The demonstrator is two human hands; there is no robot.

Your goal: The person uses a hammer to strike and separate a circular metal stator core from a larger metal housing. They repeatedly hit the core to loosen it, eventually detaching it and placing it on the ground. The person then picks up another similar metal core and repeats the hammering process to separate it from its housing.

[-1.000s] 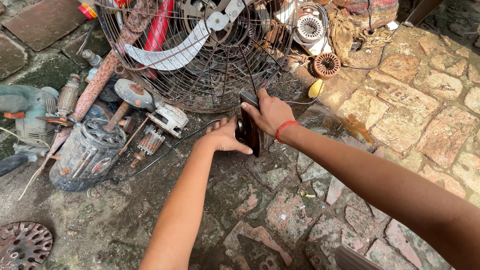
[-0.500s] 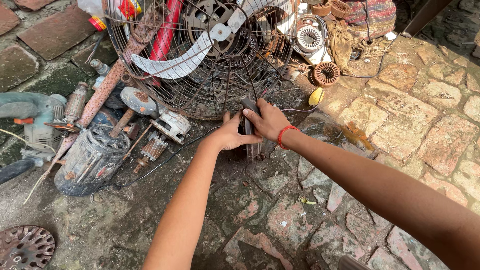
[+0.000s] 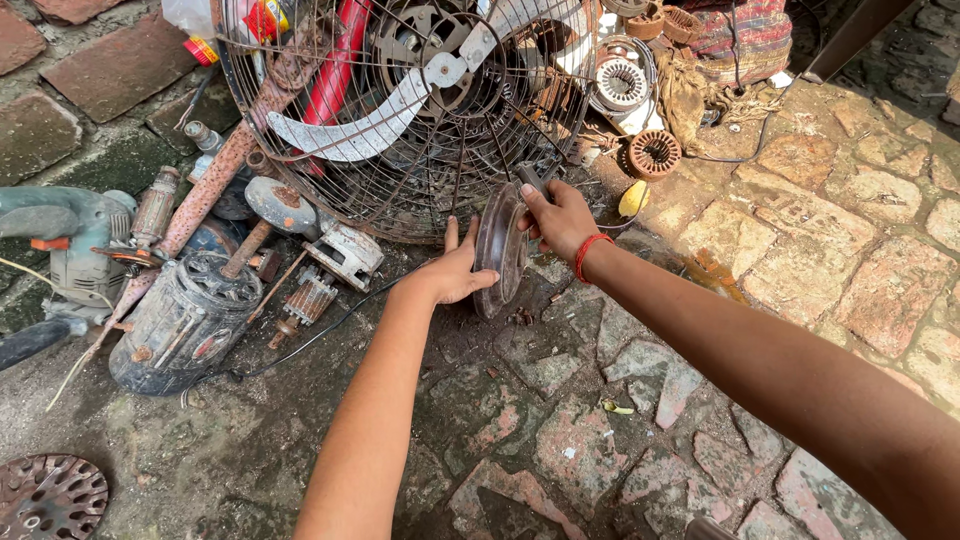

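Both hands, left hand (image 3: 455,275) and right hand (image 3: 556,215), grip a round, dark, rusty disc (image 3: 498,250), standing on edge beside the rusty fan cage (image 3: 300,190) with its white blade (image 3: 370,115).

We saw a round disc (image 3: 499,248) of dull, dark metal with a worn matt face, gripped between the left hand (image 3: 458,272) and the right hand (image 3: 558,218). Just behind the disc, the fan cage (image 3: 400,110) was thin rusty wire, rough and brown. Left of the disc, the motor housing (image 3: 180,325) looked like grey, grimy cast metal. Under the disc, the stone paving (image 3: 560,430) was rough, matt and stained.
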